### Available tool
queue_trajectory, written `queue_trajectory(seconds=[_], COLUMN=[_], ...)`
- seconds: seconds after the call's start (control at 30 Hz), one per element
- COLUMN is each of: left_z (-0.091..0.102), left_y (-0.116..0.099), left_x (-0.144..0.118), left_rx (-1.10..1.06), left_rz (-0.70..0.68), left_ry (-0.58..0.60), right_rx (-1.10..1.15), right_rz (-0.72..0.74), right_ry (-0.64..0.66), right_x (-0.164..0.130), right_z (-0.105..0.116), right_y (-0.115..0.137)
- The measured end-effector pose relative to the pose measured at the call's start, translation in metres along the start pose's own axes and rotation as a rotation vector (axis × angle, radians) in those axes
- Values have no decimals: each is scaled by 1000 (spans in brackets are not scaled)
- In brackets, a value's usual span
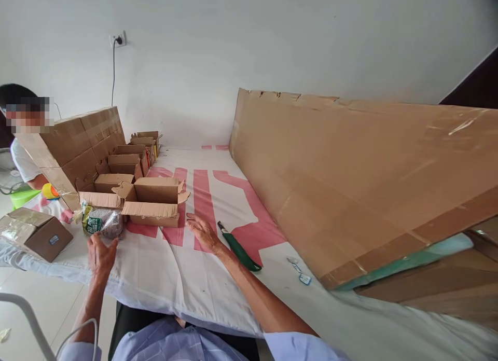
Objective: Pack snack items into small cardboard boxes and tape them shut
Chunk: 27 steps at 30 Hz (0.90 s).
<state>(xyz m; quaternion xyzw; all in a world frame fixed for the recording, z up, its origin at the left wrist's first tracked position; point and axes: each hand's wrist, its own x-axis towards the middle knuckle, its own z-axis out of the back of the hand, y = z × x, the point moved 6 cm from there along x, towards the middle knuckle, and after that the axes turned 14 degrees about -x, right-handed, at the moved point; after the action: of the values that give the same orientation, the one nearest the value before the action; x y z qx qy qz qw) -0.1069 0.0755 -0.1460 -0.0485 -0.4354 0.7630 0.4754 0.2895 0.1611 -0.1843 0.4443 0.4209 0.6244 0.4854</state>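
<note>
My left hand (101,253) is at the near edge of a clear plastic packet (111,222) with a green and white label, thumb and fingers apart; whether it touches the packet is hard to tell. The packet lies against the front of open cardboard boxes. My right hand (203,232) is held out with fingers extended and nothing in it, just right of an open cardboard box (151,216) with raised flaps. To the right of that hand lies a long, curved dark green object (241,251) with a narrow dark end.
A taped closed box (37,234) is at the left edge. More open boxes (126,164) line a stack of cartons (83,143). A large cardboard panel (358,184) leans along the right. Small blue-white labels (304,279) lie on the cloth. A person (23,153) is at far left.
</note>
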Motion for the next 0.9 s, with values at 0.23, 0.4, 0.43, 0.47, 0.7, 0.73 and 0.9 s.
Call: queue_trajectory(seconds=[0.23,0.4,0.43,0.47,0.7,0.73,0.9], left_z=[-9,-19,-20,-20,-25,-25,-22], left_y=[1,-7,-7,-8,-14,-14,-14], left_x=[24,32,34,35,43,42,34], left_rx=[28,24,30,36,91,101,140], left_rz=[28,9,12,15,48,52,18], left_ry=[13,-2,1,4,28,31,68], right_rx=[-146,-242,-258,-271,-345,-355,-405], right_rz=[20,92,101,109,152,155,170], right_ry=[-60,-81,-84,-87,-87,-85,-89], right_x=[-29,-30,-29,-28,-28,-28,-31], right_z=[-6,-12,-12,-13,-17,-17,-16], right_y=[-6,-1,0,1,5,5,6])
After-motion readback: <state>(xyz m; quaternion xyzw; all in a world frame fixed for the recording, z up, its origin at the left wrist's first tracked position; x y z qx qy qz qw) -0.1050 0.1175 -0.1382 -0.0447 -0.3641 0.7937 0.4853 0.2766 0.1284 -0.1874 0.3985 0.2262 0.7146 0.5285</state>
